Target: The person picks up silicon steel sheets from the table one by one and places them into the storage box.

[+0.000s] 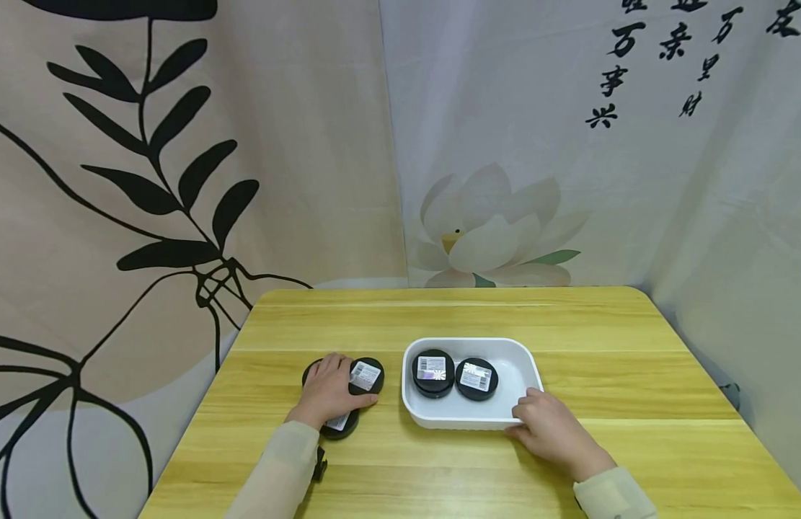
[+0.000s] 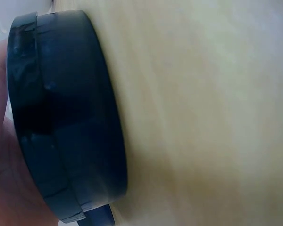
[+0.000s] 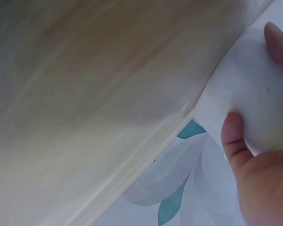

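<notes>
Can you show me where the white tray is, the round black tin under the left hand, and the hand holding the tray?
white tray [image 1: 528,360]: head view, on its bare right rim.
black tin [image 1: 368,375]: head view, on its labelled lid.
right hand [image 1: 548,428]: head view, on the back of the hand.

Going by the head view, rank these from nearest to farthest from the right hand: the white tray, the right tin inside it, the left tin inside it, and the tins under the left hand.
1. White tray: the right hand grips its near right corner.
2. Right tin: inside the tray.
3. Left tin: inside the tray, further left.
4. Tins on the table: beyond the tray's left side, under the left hand.
</notes>
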The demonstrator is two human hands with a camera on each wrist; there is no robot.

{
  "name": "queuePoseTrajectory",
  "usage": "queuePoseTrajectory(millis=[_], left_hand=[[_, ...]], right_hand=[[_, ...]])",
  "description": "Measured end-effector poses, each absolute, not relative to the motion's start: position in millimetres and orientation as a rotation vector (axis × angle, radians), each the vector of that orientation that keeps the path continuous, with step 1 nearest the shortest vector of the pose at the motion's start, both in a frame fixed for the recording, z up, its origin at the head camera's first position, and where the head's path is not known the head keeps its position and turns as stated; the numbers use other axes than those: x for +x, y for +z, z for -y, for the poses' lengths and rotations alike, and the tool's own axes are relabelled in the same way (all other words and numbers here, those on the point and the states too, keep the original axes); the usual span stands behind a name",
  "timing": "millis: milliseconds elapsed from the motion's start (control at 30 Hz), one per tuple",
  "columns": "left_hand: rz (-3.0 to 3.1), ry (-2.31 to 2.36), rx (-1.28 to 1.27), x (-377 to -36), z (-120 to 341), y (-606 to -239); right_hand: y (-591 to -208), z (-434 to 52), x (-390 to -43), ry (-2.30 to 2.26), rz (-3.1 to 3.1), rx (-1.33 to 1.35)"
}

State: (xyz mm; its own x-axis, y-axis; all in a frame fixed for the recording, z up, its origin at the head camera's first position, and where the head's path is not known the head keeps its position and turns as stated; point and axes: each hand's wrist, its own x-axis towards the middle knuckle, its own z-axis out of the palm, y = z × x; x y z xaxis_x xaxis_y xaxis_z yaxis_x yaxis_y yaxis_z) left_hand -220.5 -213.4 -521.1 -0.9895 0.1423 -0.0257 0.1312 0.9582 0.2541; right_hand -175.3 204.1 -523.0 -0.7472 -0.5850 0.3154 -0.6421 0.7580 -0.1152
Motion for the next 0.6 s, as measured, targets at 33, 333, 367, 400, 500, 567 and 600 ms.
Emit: queuePoseTrajectory(millis=[33, 333, 367, 400, 500, 567, 600], left_hand=[[-3.064, 0.396, 0.21, -220.6, 213.4, -521.1], [-3.052, 0.505, 0.168, -223.0, 214.7, -522.0], [-3.053, 0.523, 0.164, -223.1, 214.9, -521.9], [-3.059, 0.545, 0.166, -223.3, 215.2, -521.6], [-3.064, 0.624, 0.156, -224.0, 215.3, -520.5], [-3.048, 0.711, 0.127, -224.0, 214.7, -518.6], [-3.036, 0.763, 0.113, -224.1, 214.4, -517.6]], right_hand=[[-522.8, -204.0, -175.0, 0.318, 2.692, 0.959], [-519.9, -203.5, -174.4, 0.324, 2.708, 0.954], [-519.5, -203.5, -174.6, 0.325, 2.71, 0.958], [-519.4, -203.7, -174.8, 0.325, 2.714, 0.959], [-519.2, -204.1, -175.3, 0.328, 2.722, 0.96], [-519.1, -204.2, -175.3, 0.329, 2.725, 0.959], [-519.0, -204.3, -175.1, 0.328, 2.726, 0.958]])
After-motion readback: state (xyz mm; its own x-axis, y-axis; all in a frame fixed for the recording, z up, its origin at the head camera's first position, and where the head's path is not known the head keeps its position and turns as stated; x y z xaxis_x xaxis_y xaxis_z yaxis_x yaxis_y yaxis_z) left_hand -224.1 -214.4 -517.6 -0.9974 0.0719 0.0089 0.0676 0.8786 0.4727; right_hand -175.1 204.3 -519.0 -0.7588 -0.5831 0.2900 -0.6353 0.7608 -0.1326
